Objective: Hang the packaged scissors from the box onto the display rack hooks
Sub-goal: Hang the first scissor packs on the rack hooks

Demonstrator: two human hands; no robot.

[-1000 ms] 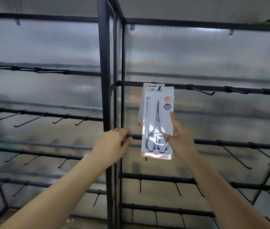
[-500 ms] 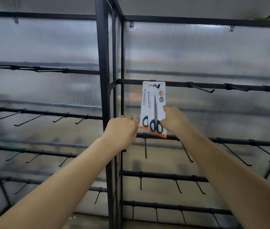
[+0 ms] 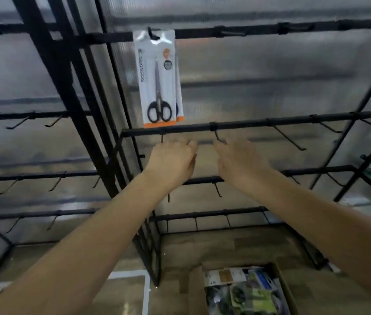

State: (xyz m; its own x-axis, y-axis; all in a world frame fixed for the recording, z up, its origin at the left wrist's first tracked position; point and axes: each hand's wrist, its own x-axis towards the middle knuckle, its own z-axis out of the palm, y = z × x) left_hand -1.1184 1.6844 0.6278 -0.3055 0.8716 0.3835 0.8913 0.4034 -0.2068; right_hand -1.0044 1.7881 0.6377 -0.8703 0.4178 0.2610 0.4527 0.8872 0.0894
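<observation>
Seeing scissors pack hung on top hook, second pack behind. My left hand and right hand below pack, empty, fingers loose. Box far below pack. Judging packs light, stiff card, slick film; I'd pinch near hang hole.

Single head-worn view, forward and downward, close before the rack, box below.
</observation>
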